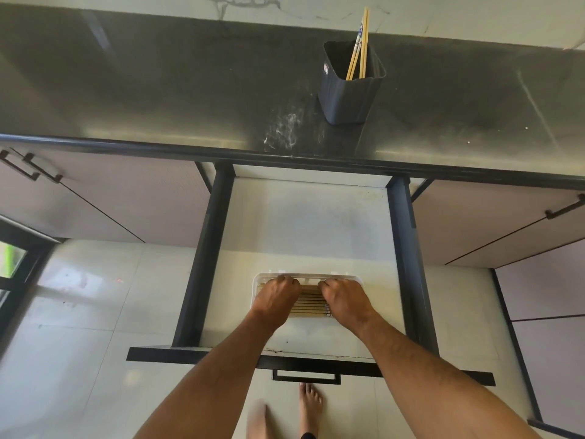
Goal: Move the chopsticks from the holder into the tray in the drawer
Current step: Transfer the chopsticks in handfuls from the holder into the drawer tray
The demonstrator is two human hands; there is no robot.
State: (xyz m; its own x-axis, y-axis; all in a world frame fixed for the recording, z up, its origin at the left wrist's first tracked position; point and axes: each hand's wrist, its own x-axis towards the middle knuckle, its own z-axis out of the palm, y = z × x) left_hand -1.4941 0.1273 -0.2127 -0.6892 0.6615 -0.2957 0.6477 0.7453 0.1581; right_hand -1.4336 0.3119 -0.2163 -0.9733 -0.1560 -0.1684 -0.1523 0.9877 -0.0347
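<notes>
A dark plastic holder stands on the counter with a few wooden chopsticks leaning in it. Below, the drawer is pulled out. A white tray near its front holds several chopsticks lying side by side, left to right. My left hand and my right hand both rest on the tray's chopsticks, fingers curled down onto the far ones. Each hand covers one end of the row, and I cannot tell whether the fingers pinch a chopstick.
The dark countertop runs across the top, its front edge above the drawer. Black drawer rails flank the white drawer floor. Cabinet doors with black handles sit on both sides. My bare feet stand on pale tiles.
</notes>
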